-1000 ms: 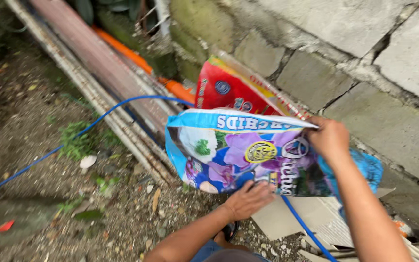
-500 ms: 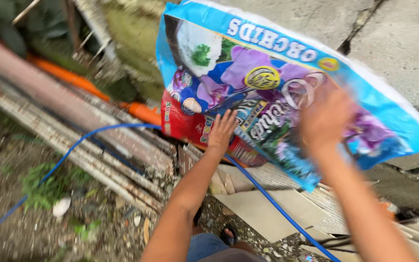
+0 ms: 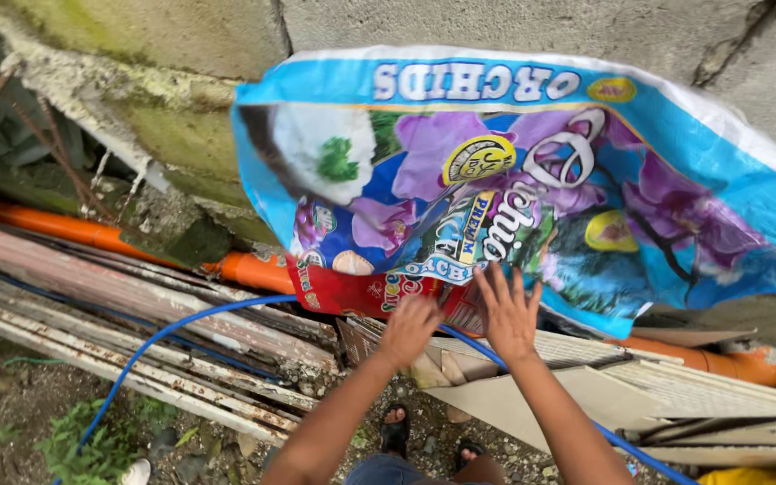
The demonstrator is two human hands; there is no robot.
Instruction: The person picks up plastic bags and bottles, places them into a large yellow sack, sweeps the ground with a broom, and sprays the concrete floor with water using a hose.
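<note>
The blue sack (image 3: 532,180) — a woven plastic bag printed with purple flowers — is spread against the block wall (image 3: 136,36) at the far side, upside down, its lower edge hanging just above a red sack (image 3: 352,292) that leans behind it.

Left hand (image 3: 410,328): fingers curled at the sack's bottom hem, apparently pinching that edge, though the grip itself is partly hidden. Right hand (image 3: 509,314): fingers spread wide and flat, palm pressed to the sack's lower edge, clamping nothing.

Handling, as a judgement: the sack hangs flat and creased with no bulge, so it is probably empty or nearly so — light, limp and floppy, with a slick printed face that a flat palm may slide on. It will not hold its shape; best taken by pinching the hem or a corner, one hand to each side, to keep it spread.

Surroundings: an orange pipe (image 3: 65,229) and a blue hose (image 3: 181,328) run along the left over weathered boards (image 3: 119,332); pale panels (image 3: 639,386) lie near right. Sandalled feet (image 3: 395,429) stand on gravel.
</note>
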